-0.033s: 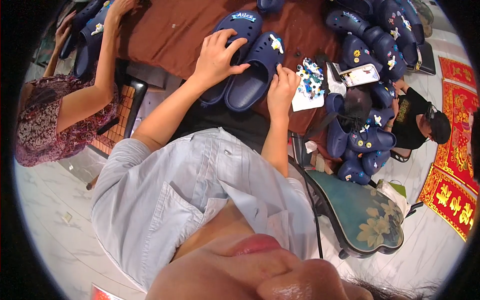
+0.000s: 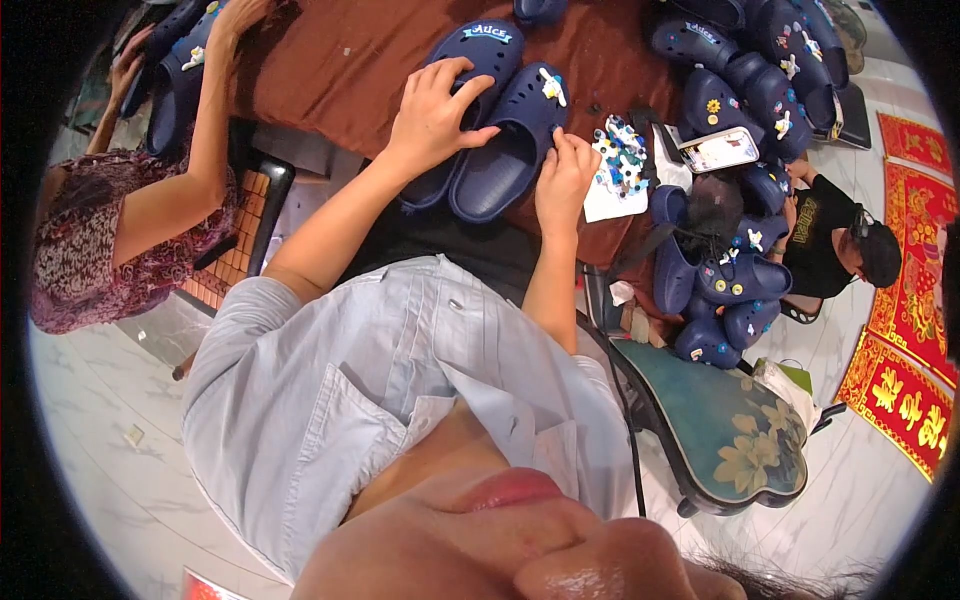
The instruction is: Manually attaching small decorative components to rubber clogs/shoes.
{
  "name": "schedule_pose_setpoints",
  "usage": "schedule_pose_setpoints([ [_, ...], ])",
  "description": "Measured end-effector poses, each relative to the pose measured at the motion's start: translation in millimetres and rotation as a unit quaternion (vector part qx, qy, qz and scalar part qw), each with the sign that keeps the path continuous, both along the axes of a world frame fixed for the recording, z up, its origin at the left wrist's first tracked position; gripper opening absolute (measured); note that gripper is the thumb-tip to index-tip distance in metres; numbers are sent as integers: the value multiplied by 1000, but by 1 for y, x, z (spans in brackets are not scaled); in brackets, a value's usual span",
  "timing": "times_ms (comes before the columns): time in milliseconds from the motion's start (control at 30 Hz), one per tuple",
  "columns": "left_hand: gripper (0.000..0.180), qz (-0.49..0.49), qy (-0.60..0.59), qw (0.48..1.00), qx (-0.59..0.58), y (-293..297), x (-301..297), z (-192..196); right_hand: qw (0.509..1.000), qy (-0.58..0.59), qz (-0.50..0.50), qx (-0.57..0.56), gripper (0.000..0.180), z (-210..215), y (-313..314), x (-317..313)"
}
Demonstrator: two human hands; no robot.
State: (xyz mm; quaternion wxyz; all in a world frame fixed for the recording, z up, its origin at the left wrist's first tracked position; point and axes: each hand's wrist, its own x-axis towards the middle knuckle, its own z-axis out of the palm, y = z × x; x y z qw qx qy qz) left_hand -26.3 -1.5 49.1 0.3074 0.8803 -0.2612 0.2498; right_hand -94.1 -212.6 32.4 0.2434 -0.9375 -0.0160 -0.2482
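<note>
Two dark blue clogs lie side by side before me on the brown cloth. The left clog [image 2: 488, 55] bears a pale blue name charm; on the right clog [image 2: 520, 95] sits a white and yellow figure charm. My left hand [image 2: 435, 115] lies over the left clog, its fingers spread and the thumb reaching across to the right clog's opening. At the right clog's outer side is my right hand [image 2: 568, 180], fingertips pinched together against the rim. Whatever small thing they hold, if any, is hidden. Beside it, many small charms [image 2: 622, 160] are heaped on a white sheet [image 2: 612, 210].
A phone [image 2: 720, 150] with a lit screen lies among piled decorated clogs [image 2: 715, 105] at right. At left, a person's arm [image 2: 185, 205] reaches over more clogs [image 2: 178, 105]. Another person in a black cap [image 2: 880, 255] sits at far right. A floral-backed chair [image 2: 720, 425] stands below.
</note>
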Motion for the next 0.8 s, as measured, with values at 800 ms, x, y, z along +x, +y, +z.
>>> schedule_pose_setpoints([
  [800, 68, -5, 8, 1000, -6, -1, 4, -3, 997, -59, -42, 9, 17, -8, -1, 20],
])
